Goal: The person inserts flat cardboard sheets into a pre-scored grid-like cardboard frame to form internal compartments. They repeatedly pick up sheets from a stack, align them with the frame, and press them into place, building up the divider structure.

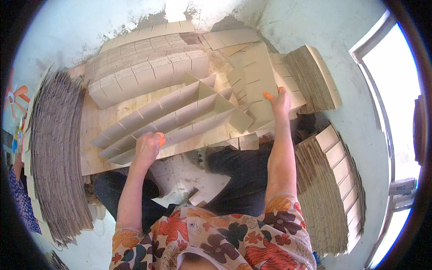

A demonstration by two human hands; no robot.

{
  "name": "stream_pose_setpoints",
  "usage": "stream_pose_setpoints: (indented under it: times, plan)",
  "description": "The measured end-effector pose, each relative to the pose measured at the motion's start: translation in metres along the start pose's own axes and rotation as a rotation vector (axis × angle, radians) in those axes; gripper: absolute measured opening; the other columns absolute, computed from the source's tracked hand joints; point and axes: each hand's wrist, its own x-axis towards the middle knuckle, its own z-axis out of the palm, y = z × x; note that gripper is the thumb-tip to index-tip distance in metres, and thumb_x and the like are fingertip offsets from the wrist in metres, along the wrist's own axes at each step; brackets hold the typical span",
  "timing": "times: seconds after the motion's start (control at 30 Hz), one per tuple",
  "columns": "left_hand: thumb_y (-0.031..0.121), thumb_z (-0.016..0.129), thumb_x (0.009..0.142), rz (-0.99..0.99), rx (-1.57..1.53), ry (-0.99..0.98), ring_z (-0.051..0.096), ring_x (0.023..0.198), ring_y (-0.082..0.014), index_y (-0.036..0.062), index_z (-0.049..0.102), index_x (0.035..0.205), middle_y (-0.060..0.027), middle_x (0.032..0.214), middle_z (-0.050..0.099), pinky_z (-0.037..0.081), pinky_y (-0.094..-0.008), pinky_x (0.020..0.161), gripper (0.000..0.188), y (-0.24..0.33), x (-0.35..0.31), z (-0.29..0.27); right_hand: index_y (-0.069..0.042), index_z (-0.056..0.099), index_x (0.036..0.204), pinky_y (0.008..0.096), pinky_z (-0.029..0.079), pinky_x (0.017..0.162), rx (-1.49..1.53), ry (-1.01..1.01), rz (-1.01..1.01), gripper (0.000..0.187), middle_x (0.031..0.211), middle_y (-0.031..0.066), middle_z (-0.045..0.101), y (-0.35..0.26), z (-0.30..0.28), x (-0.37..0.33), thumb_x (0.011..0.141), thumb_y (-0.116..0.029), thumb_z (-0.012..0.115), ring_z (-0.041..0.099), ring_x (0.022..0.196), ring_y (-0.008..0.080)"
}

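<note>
1. Curling at the nearest of three long cardboard strips (180, 118), the left hand (147, 147) is bending its fingers inward, with an orange cap (160, 139) showing; whether it is pinching that strip, one cannot tell.
2. At the right edge of some flat slotted sheets (258, 74), the right hand (281, 102) is resting, its thumb and a finger wearing orange caps and standing apart; whether it is gripping a sheet, one cannot tell.
3. Between the hands, the long cardboard strips are standing on edge side by side on a pale wooden board (91, 163), and short cross pieces (240, 120) are crossing them at their right end.
4. Behind them, a long stack of slotted cardboard (148, 76) is sitting near the stained wall (310, 27).
5. To the left, a tall cardboard pile (56, 153) is flanking the board; to the right, a back stack (308, 78) and a nearer stack (321, 202) are standing.
6. Below, the person is wearing a flowered shirt (216, 245) and dark trousers (243, 180).
7. At the far left, an orange fan (19, 94) is showing above another person's dotted garment (20, 202).
</note>
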Motion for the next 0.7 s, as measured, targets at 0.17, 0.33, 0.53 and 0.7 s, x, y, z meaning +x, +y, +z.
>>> stream_pose_setpoints:
  times: [0.17, 0.33, 0.53, 0.7]
  plan:
    - [0.007, 0.072, 0.071, 0.007, -0.025, 0.005, 0.06, 0.065, -0.0339, 0.0044, 0.066, 0.086, -0.0169, 0.067, 0.058, 0.047, -0.0432, 0.057, 0.016, -0.002, 0.002, 0.0, -0.001, 0.063, 0.091, 0.045, 0.047, 0.073, 0.013, -0.06, -0.066, 0.041, 0.088, 0.0226, 0.065, -0.007, -0.003, -0.002, 0.074, -0.036, 0.072, 0.062, 0.087, 0.0393]
    - [0.011, 0.074, 0.071, -0.026, -0.1, -0.021, 0.06, 0.067, -0.0338, 0.0045, 0.066, 0.094, -0.016, 0.069, 0.059, 0.048, -0.0434, 0.06, 0.026, 0.001, 0.006, -0.005, -0.013, 0.066, 0.111, 0.0398, 0.048, 0.071, -0.027, 0.073, -0.002, 0.042, 0.092, 0.0208, 0.067, -0.005, -0.002, 0.008, 0.08, -0.042, 0.067, 0.062, 0.079, 0.0349]
    - [0.015, 0.075, 0.069, -0.047, -0.19, 0.036, 0.06, 0.072, -0.0332, 0.0024, 0.064, 0.105, -0.0165, 0.072, 0.06, 0.049, -0.0416, 0.063, 0.04, 0.026, 0.013, -0.022, -0.013, 0.062, 0.121, 0.031, 0.047, 0.059, 0.332, 0.475, -0.114, 0.04, 0.081, 0.0163, 0.066, -0.072, -0.068, -0.012, 0.082, -0.017, 0.069, 0.06, 0.065, 0.02]
    - [0.012, 0.076, 0.069, -0.014, -0.173, -0.024, 0.061, 0.071, -0.0304, 0.0046, 0.065, 0.103, -0.0142, 0.077, 0.062, 0.049, -0.0384, 0.062, 0.037, 0.036, 0.02, -0.011, -0.018, 0.059, 0.126, 0.0224, 0.036, 0.053, 0.555, -0.039, -0.337, 0.053, 0.058, 0.0003, 0.042, -0.123, -0.078, -0.041, 0.076, -0.015, 0.077, 0.036, 0.057, 0.0061]
